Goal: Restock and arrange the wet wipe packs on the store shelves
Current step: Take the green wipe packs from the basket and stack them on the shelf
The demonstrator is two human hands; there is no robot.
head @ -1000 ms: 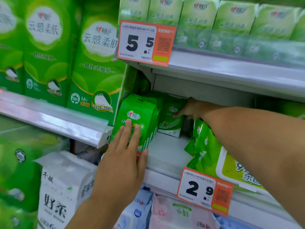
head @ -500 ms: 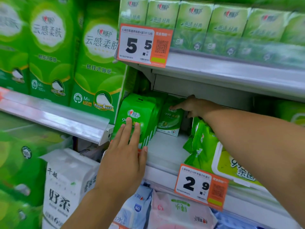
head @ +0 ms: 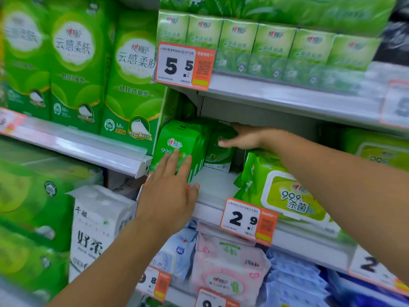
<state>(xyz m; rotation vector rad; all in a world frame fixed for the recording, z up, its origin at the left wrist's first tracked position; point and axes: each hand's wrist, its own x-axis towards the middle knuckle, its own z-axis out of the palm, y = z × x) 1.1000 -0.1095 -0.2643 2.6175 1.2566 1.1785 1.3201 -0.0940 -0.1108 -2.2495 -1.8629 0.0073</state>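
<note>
A row of small green wet wipe packs stands upright at the left end of the middle shelf. My left hand lies flat against the front pack, fingers straight and pressing on its face. Further back, another small green pack stands apart from the row. My right hand reaches in under the upper shelf and grips that pack's top, thumb in front and fingers behind.
A large green wipe pack with a lid lies right of my hands. Orange price tags read 2.9 and 5.5. Tall green tissue packs fill the left bay. Pink and blue wipe packs sit on the shelf below.
My right hand has closed over the top of the back pack, with the thumb now in front of it. My left hand stays pressed on the front pack.
</note>
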